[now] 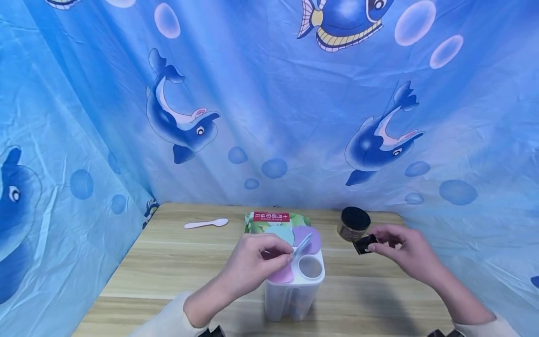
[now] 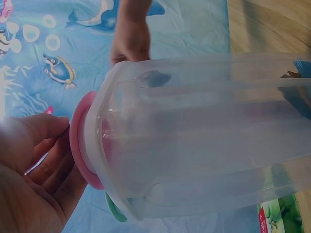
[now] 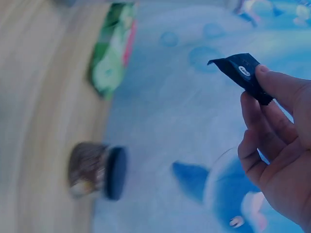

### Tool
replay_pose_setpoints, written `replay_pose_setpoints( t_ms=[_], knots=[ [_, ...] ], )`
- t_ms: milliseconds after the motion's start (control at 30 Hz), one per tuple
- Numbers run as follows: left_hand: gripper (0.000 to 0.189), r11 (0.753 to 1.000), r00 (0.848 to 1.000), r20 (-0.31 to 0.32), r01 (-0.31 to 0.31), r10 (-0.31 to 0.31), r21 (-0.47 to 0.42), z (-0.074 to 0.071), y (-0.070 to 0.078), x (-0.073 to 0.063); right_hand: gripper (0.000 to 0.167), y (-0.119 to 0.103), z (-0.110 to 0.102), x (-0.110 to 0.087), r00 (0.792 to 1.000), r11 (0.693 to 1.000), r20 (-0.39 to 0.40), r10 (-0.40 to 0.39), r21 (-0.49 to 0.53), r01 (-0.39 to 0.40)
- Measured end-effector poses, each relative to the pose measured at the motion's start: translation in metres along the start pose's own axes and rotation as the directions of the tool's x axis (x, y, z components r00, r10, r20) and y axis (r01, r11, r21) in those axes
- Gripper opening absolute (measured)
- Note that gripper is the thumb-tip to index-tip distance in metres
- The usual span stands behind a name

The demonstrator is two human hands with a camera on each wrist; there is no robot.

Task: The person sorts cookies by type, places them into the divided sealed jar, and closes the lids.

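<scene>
A clear storage container (image 1: 290, 304) with a white top stands on the table. Mint (image 1: 280, 234), purple (image 1: 309, 239) and pink (image 1: 281, 274) round lids cover three of its holes, and the front right hole (image 1: 310, 267) is uncovered. Above the top, my left hand (image 1: 260, 260) pinches a light blue lid (image 1: 302, 245) tilted on edge. To the right, my right hand (image 1: 406, 248) holds a small black packet (image 3: 243, 75) between thumb and fingers, close to a dark-lidded jar (image 1: 353, 224). A dark blue wrapper (image 2: 297, 94) shows through the container's lower wall.
Behind the container lies a green and red package (image 1: 269, 220). A white spoon (image 1: 206, 223) rests on the wooden table (image 1: 168, 262) at the back left. A blue curtain (image 1: 261, 117) printed with dolphins hangs along the table's back edge and sides.
</scene>
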State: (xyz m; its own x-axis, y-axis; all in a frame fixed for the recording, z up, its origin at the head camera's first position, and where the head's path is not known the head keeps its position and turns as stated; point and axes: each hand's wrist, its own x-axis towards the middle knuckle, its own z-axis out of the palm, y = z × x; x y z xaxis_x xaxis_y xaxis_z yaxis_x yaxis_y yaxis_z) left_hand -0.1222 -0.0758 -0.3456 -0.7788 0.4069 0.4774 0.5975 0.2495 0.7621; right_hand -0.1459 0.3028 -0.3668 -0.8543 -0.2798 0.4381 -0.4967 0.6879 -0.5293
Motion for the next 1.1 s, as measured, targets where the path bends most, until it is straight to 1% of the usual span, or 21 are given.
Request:
replay_pose_setpoints(
  t_ms=[100,167,267,367,467,533,633,833,1033,1100],
  knots=[
    [0.01,1.0,1.0,-0.001,0.006,-0.006,0.003,0.0,-0.001,0.0,0.028,-0.019,-0.001,0.008,0.998,0.998,-0.045,-0.053,0.012,0.054],
    [0.01,1.0,1.0,-0.002,0.011,-0.011,0.002,0.0,-0.001,-0.001,0.03,-0.03,0.001,0.012,0.994,0.994,-0.057,-0.09,0.053,0.093],
    [0.01,1.0,1.0,-0.002,0.017,-0.017,-0.003,0.0,-0.001,-0.001,0.032,-0.046,0.005,0.018,0.989,0.981,-0.051,-0.136,0.129,0.141],
    [0.009,1.0,1.0,-0.003,0.016,-0.016,-0.007,0.0,-0.001,-0.001,0.032,-0.059,0.01,0.021,0.985,0.965,-0.032,-0.168,0.2,0.171],
    [0.008,1.0,1.0,-0.004,0.01,-0.01,-0.005,0.0,-0.002,-0.001,0.033,-0.068,0.016,0.024,0.977,0.95,-0.03,-0.211,0.231,0.212],
    [0.008,1.0,1.0,-0.005,0.009,-0.009,-0.002,0.0,-0.002,-0.001,0.032,-0.072,0.02,0.027,0.97,0.939,-0.026,-0.242,0.247,0.24],
    [0.009,1.0,1.0,-0.005,0.009,-0.009,-0.001,0.0,-0.002,-0.001,0.032,-0.077,0.027,0.029,0.961,0.931,-0.027,-0.276,0.243,0.274],
    [0.007,1.0,1.0,-0.002,0.017,-0.017,-0.008,0.0,-0.001,-0.001,0.03,-0.08,0.036,0.031,0.956,0.93,0.038,-0.29,0.245,0.273],
    [0.007,1.0,1.0,0.007,0.022,-0.022,-0.017,0.0,0.0,0.0,0.024,-0.081,0.043,0.033,0.931,0.912,0.086,-0.355,0.253,0.324],
    [0.006,1.0,1.0,0.009,0.023,-0.023,-0.019,0.0,0.001,0.0,0.023,-0.082,0.044,0.033,0.927,0.909,0.101,-0.361,0.259,0.326]
  ],
)
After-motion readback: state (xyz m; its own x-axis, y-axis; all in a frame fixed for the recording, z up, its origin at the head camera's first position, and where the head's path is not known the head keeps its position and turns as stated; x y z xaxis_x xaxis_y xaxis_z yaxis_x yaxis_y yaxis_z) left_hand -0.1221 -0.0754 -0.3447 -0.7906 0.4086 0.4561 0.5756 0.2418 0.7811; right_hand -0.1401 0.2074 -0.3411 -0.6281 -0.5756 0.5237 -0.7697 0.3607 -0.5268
